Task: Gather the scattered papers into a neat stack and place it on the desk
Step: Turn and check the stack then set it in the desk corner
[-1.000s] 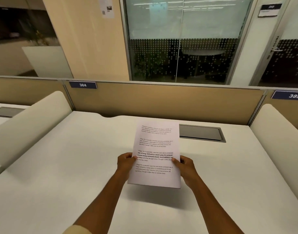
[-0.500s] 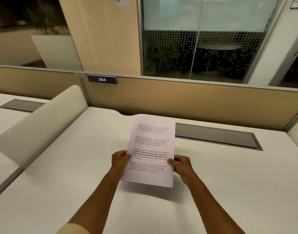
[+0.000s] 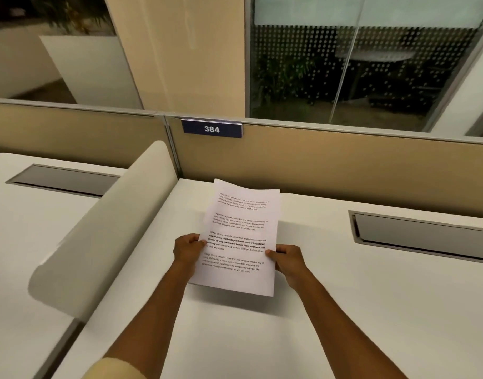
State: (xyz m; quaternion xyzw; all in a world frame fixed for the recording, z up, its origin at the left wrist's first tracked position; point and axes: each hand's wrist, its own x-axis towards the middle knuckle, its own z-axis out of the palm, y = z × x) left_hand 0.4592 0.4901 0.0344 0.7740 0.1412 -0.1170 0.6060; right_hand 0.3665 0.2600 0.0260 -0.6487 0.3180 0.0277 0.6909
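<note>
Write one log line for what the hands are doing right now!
left hand: holds paper stack | right hand: holds stack | stack: above desk, not yet down

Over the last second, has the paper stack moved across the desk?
Yes. The paper stack has shifted left: its right edge earlier met the grey hatch, and now bare desk separates them.

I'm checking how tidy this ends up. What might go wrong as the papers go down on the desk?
The papers are pinched only at their side edges by the left hand and right hand, so sheets may slip and fan out on release. A back sheet already peeks out at the top. They also hang above the desk, so dropping them could skew them.
</note>
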